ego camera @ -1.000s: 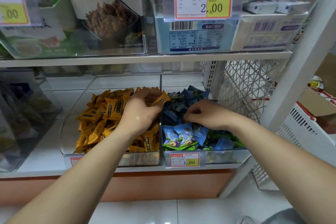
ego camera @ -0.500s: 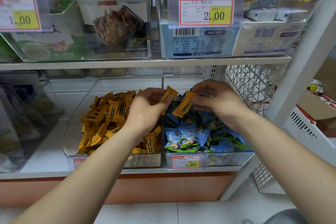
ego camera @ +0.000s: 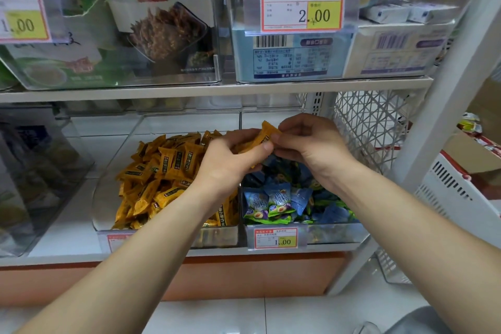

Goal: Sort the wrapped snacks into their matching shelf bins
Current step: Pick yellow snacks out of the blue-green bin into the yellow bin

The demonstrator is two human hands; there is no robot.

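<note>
Two clear bins sit side by side on the lower shelf. The left bin (ego camera: 108, 214) holds a heap of orange wrapped snacks (ego camera: 162, 171). The right bin (ego camera: 339, 233) holds blue and green wrapped snacks (ego camera: 279, 200). My left hand (ego camera: 230, 163) and my right hand (ego camera: 311, 149) meet above the divider between the bins. Both pinch an orange wrapped snack (ego camera: 264, 134) between their fingertips. More orange wrappers show under my left fingers.
The upper shelf (ego camera: 217, 88) carries clear bins of packaged food with price tags (ego camera: 302, 5). A white wire mesh panel (ego camera: 371, 130) closes the shelf's right side, next to a white upright post (ego camera: 447, 106). A white basket (ego camera: 461, 192) stands at right.
My right hand rose out of the blue bin with an orange snack and moved left. Both hands have come together above the divider and now pinch the same snack.
</note>
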